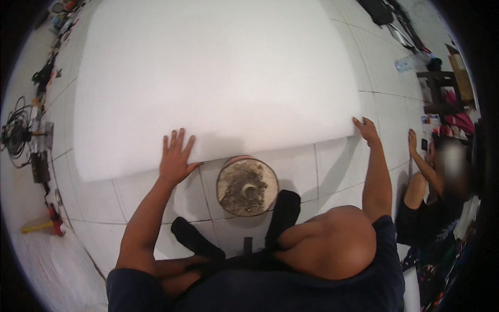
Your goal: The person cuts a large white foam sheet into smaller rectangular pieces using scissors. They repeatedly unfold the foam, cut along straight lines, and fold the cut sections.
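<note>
A large white sheet [223, 78], foam-like in its smooth soft look, covers much of the tiled floor ahead of me. My left hand [178, 158] lies flat on its near edge, fingers spread and thumb out to the side. At the near right corner, my right hand [367, 129] is closed on the sheet's edge, with the thumb and a finger at the border. Between my feet and that edge stands a round, worn object [248, 187] with a dark stained top and a small raised ring in its middle. Neither hand touches it.
My black-socked feet [283, 213] flank the round object. On the right sits another person [442, 192], one hand on the floor. A clear plastic bottle [410, 62] lies at the far right. Cables [18, 132] and a yellow-handled tool [39, 226] are along the left wall.
</note>
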A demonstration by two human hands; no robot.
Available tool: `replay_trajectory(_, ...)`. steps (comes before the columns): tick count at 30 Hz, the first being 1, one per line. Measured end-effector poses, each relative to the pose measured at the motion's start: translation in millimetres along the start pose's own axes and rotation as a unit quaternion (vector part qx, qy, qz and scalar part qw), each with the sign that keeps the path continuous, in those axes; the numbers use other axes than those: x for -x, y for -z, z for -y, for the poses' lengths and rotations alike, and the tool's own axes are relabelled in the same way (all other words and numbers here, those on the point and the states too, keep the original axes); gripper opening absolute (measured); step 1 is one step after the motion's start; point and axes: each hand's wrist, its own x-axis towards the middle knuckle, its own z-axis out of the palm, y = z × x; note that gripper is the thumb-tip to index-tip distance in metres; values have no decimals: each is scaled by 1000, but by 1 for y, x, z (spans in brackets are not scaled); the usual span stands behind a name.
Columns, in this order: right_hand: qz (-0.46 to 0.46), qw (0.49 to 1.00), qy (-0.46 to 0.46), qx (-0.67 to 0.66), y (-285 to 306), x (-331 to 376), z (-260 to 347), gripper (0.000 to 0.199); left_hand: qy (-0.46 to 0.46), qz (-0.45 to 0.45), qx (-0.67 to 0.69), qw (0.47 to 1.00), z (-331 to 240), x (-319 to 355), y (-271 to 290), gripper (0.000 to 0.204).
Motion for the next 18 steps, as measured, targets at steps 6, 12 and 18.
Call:
replay_trajectory(6,50,996,24,-65,2,-3,8,87,-18,-36,25,999,4,5,-4,86)
replay_trajectory(12,-173,967,102,159,12,2,2,71,-28,-46,47,997,-5,-10,-13,86)
replay_trajectory(18,104,875,473,-21,-69,223,211,56,-12,-34,25,999,8,2,-2,90)
